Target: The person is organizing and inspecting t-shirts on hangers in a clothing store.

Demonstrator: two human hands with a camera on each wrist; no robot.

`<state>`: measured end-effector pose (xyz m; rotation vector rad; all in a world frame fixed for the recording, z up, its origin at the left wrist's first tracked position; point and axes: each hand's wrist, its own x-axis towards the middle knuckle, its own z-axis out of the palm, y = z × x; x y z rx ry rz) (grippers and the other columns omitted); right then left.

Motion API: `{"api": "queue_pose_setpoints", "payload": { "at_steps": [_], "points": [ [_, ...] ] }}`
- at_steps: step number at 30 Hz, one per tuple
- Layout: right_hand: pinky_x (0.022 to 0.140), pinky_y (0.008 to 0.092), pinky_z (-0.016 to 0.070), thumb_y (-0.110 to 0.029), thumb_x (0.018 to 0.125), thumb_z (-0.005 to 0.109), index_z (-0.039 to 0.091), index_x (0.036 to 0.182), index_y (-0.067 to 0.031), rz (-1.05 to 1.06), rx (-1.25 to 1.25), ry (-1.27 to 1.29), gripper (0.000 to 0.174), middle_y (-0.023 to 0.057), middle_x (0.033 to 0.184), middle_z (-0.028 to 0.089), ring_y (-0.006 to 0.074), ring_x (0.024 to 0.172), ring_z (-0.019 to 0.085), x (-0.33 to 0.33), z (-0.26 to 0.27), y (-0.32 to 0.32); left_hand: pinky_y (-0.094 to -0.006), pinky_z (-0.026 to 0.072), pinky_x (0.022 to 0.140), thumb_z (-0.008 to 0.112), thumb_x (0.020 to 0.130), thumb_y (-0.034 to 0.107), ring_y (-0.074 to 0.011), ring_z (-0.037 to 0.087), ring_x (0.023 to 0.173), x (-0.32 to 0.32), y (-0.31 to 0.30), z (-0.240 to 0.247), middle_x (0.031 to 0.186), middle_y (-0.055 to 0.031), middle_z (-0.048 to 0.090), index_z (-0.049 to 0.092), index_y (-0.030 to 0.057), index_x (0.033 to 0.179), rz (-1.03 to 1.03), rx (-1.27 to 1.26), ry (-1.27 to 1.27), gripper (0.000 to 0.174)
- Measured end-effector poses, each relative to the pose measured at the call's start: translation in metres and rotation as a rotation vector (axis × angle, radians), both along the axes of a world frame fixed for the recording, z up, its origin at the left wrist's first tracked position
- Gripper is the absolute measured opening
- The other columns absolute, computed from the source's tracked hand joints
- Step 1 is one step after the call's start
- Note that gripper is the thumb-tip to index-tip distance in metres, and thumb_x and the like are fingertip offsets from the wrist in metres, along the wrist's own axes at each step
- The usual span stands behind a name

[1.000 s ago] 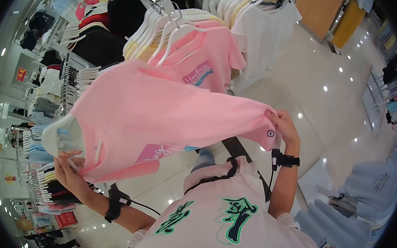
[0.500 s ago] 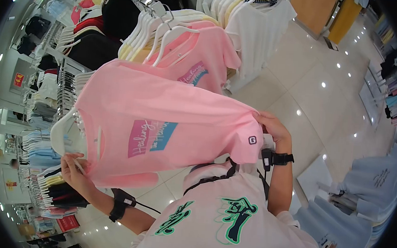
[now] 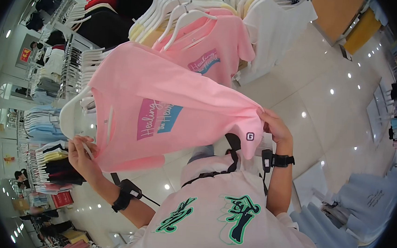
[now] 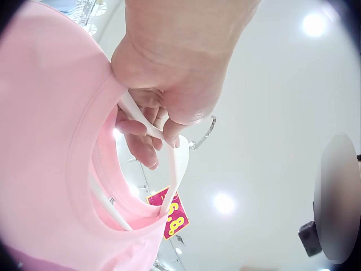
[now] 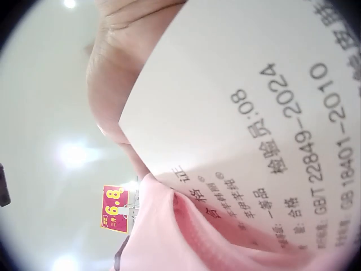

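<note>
A pink T-shirt (image 3: 205, 94) is stretched sideways between my two hands, its neck to the left and its "Healing the Heart" print facing up. My left hand (image 3: 82, 154) holds the white hanger (image 3: 70, 117) inside the neck; in the left wrist view, fingers and thumb curl round the hanger's arm (image 4: 131, 107). At the shirt's other end, my right hand (image 3: 277, 128) pinches the fabric near a small G patch (image 3: 250, 136). A white printed tag (image 5: 254, 130) fills much of the right wrist view, hiding part of that hand.
Just beyond the shirt, a rack holds another pink T-shirt (image 3: 197, 44) and a white T-shirt (image 3: 275, 37). More clothes racks (image 3: 45, 121) line the left side. Light blue garments (image 3: 365, 202) hang at right, over a shiny tiled floor (image 3: 298, 94).
The T-shirt has turned so its print faces up into view, and its right end has dropped slightly. Both hands keep their grip. The head view has shifted a little.
</note>
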<state>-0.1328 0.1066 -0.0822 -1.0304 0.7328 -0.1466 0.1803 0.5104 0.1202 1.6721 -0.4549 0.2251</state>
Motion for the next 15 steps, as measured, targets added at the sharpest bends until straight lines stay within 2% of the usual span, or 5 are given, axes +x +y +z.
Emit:
{"api": "queue_pose_setpoints", "payload": {
  "at_steps": [5,7,8,10,15],
  "points": [
    [0.071,0.0237,0.0463,-0.037,0.097,0.068,0.063,0.131,-0.0047,0.018,0.097,-0.131,0.047,-0.0031,0.099,0.066,0.0056,0.081,0.057,0.006,-0.003,0.007,-0.0205,0.0336,0.049,0.052,0.109,0.028,-0.0073,0.05,0.051,0.002,-0.003,-0.005,0.078,-0.0074,0.064,0.058,0.0039,0.092,0.006,0.031,0.052,0.03],
    [0.088,0.027,0.0488,-0.024,0.09,0.075,0.053,0.143,-0.0012,-0.011,0.082,-0.235,0.062,0.0037,0.119,0.067,0.0116,0.103,0.062,0.008,0.007,0.015,-0.0203,0.0335,0.048,0.053,0.108,0.028,-0.007,0.05,0.052,-0.001,-0.001,-0.008,0.08,-0.0072,0.064,0.059,0.0048,0.094,-0.005,0.044,0.067,0.028],
    [0.088,0.027,0.0488,-0.024,0.09,0.075,0.053,0.143,-0.0012,-0.01,0.083,-0.234,0.062,0.0037,0.119,0.067,0.0116,0.103,0.062,0.012,0.013,0.015,-0.0202,0.0334,0.048,0.055,0.108,0.029,-0.0067,0.05,0.052,-0.001,-0.002,-0.009,0.083,-0.0071,0.064,0.06,0.0057,0.095,-0.027,0.041,0.066,0.027],
    [0.104,0.0338,0.0465,-0.011,0.082,0.076,0.044,0.149,0.0015,-0.027,0.127,-0.526,0.076,0.009,0.137,0.061,0.019,0.123,0.059,0.019,0.024,0.021,-0.0199,0.0327,0.047,0.054,0.108,0.026,-0.0061,0.049,0.052,-0.012,-0.008,-0.005,0.083,-0.0068,0.064,0.059,0.0053,0.095,0.006,0.041,0.086,0.025],
    [0.108,0.0366,0.0463,-0.004,0.081,0.072,0.038,0.151,0.0033,-0.031,0.157,-0.652,0.078,0.0127,0.138,0.059,0.0226,0.124,0.061,0.026,0.05,0.025,-0.0183,0.0279,0.045,0.052,0.108,0.019,-0.004,0.043,0.05,-0.031,-0.035,-0.009,0.081,-0.0057,0.062,0.057,0.003,0.093,-0.089,0.127,0.061,0.023]
  ]
}}
